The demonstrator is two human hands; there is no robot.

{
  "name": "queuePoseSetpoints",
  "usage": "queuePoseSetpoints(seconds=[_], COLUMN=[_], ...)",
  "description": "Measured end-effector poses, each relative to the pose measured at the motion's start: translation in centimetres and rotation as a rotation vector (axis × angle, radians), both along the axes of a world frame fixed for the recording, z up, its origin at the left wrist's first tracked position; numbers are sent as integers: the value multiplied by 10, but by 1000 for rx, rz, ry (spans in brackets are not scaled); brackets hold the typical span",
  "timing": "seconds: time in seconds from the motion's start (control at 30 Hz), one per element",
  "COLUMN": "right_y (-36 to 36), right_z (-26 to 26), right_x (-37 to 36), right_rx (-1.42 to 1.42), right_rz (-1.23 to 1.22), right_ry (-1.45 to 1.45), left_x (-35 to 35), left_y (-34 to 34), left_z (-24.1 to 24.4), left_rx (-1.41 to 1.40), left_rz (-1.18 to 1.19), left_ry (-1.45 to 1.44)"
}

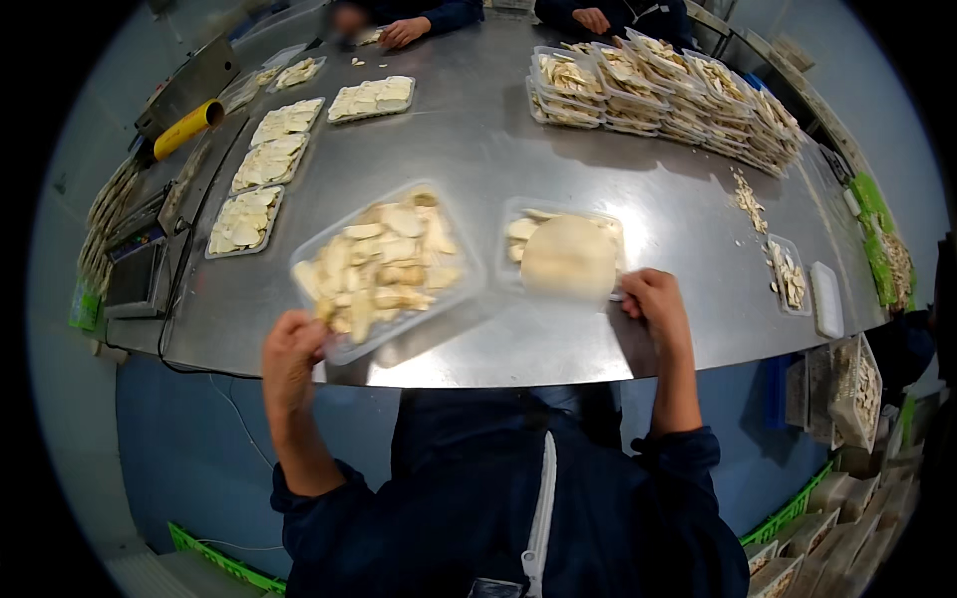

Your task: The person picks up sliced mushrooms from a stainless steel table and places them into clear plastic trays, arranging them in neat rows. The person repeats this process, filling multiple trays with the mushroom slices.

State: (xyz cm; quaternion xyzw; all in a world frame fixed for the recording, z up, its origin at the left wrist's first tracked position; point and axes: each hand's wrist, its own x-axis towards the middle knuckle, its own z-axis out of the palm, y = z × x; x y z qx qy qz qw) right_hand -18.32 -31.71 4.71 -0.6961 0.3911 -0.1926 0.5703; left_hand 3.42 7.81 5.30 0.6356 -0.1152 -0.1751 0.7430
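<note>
My left hand [295, 344] grips the near left corner of a clear plastic tray [448, 299], which is tilted and filled with dried, pale sliced pieces [396, 261]. On the right, my right hand [650, 295] is at the near right corner of a second clear tray [508, 276]; its fingers are curled, and whether they pinch the rim is hard to tell. A large, round, cream-coloured disc [568, 258], blurred, covers much of this second tray, with pale slices showing beside it.
Trays of neatly layered slices [245, 220] stand at the left, near a scale [134, 276] and a yellow tube [187, 131]. Stacked full trays [658, 90] fill the back right. Loose bits [748, 202], a small tray [786, 276] and a white lid-like piece [826, 299] lie right. Co-workers' hands [405, 32] are opposite.
</note>
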Motion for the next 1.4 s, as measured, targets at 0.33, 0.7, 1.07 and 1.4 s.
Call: queuePoseSetpoints(seconds=[0.33, 0.7, 1.07, 1.4], right_y=[-114, -52, -30, -73], right_z=[-15, 1, 1, -1], right_x=[-160, 72, 96, 66], right_rx=[-379, -506, -1109, -971], right_rz=[-462, 236, -129, -499], right_ry=[300, 15, -374, -282], left_x=[5, 40, 48, 7], left_y=[-171, -210, -199, -190], left_z=[-7, -35, -53, -33], left_rx=[55, 109, 406, 646], left_rz=[-487, -320, -152, -301], left_ry=[210, -289, -709, -836])
